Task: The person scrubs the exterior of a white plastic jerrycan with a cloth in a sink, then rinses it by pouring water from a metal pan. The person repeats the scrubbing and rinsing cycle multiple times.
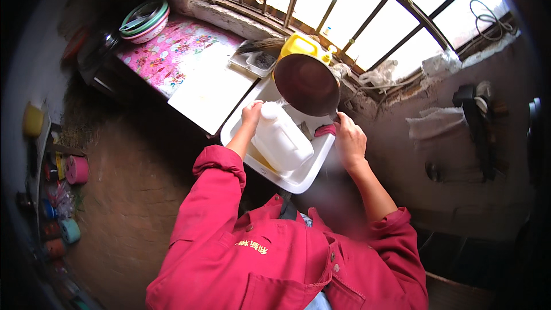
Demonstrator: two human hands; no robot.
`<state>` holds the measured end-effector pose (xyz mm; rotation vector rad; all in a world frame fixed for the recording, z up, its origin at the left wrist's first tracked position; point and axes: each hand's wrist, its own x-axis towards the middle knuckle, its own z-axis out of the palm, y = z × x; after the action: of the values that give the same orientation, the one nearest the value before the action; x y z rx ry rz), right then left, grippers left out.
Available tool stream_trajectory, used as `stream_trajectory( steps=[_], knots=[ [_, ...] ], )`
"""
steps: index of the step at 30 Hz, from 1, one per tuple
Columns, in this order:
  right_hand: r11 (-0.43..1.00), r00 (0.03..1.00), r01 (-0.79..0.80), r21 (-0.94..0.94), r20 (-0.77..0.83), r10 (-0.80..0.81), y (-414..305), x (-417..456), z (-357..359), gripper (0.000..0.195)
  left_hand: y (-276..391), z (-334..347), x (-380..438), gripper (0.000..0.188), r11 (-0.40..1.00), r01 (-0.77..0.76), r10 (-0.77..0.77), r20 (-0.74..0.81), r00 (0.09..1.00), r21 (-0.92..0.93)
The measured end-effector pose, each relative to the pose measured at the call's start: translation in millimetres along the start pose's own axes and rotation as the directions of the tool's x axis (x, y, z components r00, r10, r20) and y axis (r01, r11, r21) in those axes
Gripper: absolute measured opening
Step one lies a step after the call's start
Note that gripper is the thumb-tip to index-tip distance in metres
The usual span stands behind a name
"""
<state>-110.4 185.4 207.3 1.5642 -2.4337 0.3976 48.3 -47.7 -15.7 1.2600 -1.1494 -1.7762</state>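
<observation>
My left hand (251, 117) grips a white plastic jug (284, 142) near its rounded top end. The jug lies slanted over the white sink (297, 186), covering much of the basin. In my right hand (352, 140) is the short handle of a dark-brown pan (306, 84). It is tilted above the far part of the sink, its hollow side showing. A dark pink cloth (325, 130) lies at the sink's right side, close to my right hand. What lies beneath the jug is hidden.
A white board (211, 101) and a pink floral cover (172, 51) adjoin the sink's left. Stacked bowls (145, 21) stand on the cover's far end. Behind the pan are a yellow jug (299, 45) and a barred window (340, 4). Utensils hang (473, 129) on the right wall.
</observation>
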Motion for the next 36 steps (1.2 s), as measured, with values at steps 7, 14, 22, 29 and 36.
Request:
stream_trajectory(
  steps=[7,14,22,29,36],
  knots=[
    [0.441,0.686,-0.723,0.533,0.630,0.364,72,-78,-15,0.022,-10,4,-39,0.012,0.992,-0.122,0.116,-0.315,0.942,0.001],
    [0.233,0.456,-0.887,0.398,0.834,0.310,135,-107,69,0.021,-38,21,-82,0.010,1.000,-0.012,0.013,-0.212,0.977,0.006],
    [0.141,0.541,-0.841,0.523,0.807,0.235,133,-47,207,0.024,-25,22,-150,0.012,0.990,0.137,-0.132,-0.189,0.973,0.015],
    [0.208,0.561,-0.825,0.525,0.805,0.194,119,-35,232,0.026,-33,16,-183,0.012,0.969,0.246,-0.244,-0.234,0.941,-0.019],
    [0.336,0.576,-0.804,0.491,0.783,0.235,129,-36,220,0.028,-32,33,-192,0.012,0.963,0.270,-0.268,-0.217,0.939,-0.021]
  ],
)
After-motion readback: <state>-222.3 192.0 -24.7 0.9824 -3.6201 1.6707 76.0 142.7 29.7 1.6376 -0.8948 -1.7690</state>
